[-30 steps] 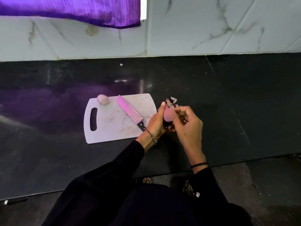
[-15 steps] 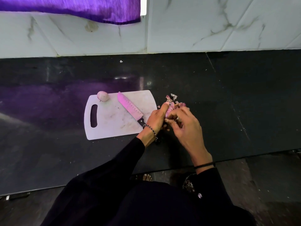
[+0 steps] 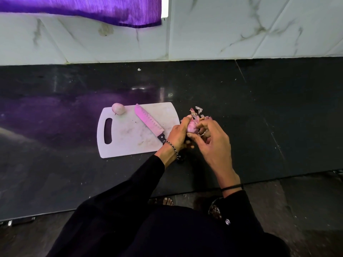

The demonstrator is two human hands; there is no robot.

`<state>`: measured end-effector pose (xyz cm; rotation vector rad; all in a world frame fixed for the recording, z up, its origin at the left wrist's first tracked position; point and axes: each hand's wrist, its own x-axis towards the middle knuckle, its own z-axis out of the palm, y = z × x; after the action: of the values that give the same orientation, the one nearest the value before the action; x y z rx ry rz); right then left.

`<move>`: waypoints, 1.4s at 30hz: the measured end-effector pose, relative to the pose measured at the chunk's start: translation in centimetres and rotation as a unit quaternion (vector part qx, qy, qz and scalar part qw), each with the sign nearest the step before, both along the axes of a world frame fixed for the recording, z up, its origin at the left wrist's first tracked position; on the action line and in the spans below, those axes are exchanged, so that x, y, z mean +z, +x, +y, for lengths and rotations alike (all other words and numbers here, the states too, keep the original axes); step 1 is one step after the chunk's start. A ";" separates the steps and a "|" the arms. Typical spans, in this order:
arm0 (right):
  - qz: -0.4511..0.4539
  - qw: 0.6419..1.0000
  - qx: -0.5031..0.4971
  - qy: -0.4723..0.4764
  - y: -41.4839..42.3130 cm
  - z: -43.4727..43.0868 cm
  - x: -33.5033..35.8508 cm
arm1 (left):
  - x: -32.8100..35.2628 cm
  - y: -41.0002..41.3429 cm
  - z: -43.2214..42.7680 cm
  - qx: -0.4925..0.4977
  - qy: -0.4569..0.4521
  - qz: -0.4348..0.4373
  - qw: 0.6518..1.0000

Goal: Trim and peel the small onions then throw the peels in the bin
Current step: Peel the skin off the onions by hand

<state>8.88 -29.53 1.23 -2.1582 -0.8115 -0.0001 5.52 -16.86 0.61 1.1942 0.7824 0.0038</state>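
Observation:
My left hand [image 3: 178,134] grips a small pink onion [image 3: 191,126] just right of the white cutting board [image 3: 130,143]. My right hand [image 3: 213,143] is against the onion, its thumb and fingertips pinching at the skin. Loose peels [image 3: 197,110] lie on the black counter right behind the hands. A peeled pale onion [image 3: 118,108] sits at the board's far left corner. A knife [image 3: 148,121] lies diagonally on the board, blade pointing away, its black handle near my left wrist.
The black stone counter [image 3: 259,117] stretches wide to both sides and meets a white marble wall at the back. A purple cloth [image 3: 83,8] hangs over the wall at top left. The counter's front edge runs below my forearms; no bin is in view.
Both hands dipped toward the peel pile on the counter and now work the onion slightly higher again. The onion, knife and board to the left have not moved.

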 end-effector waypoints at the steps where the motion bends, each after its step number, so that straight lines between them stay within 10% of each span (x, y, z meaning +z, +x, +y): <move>1: 0.005 1.000 -0.001 0.006 0.0 0.0 0.0 | 0.2 0.0 -0.1 0.003 -0.009 -0.002 1.000; 42: 0.096 0.990 -0.078 0.067 0.6 0.0 0.1 | -0.1 0.4 0.2 0.028 -0.139 -0.081 0.987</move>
<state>9.49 -29.54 1.35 -2.0517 -0.5163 0.0691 5.88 -16.69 0.55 0.8945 0.6490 0.0378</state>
